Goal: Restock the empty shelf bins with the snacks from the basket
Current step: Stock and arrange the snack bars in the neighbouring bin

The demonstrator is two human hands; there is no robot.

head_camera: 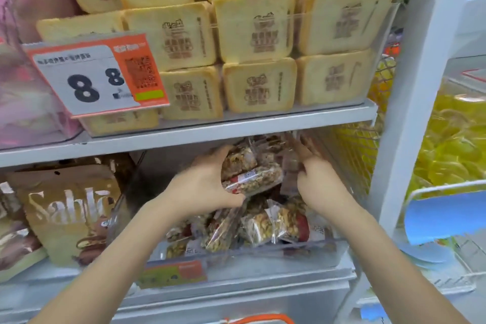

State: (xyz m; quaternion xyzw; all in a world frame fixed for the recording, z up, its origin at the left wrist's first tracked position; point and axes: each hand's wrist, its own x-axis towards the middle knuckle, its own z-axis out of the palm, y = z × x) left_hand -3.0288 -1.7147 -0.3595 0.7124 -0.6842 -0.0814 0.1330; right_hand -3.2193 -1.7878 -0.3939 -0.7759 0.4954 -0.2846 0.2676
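Left hand (207,187) grips a snack pack (253,181) mid-frame over the bin (263,252), long axis left-right, right hand (318,179) just right of it, fingers straight against the pile.

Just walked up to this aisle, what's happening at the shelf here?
A person is restocking a clear shelf bin with clear-wrapped nut snack packs. The left hand grips a few packs above the pile, while the right hand reaches into the bin's right side, touching the wrappers. The bin already looks fairly full. Toast-shaped packs fill the shelf above.
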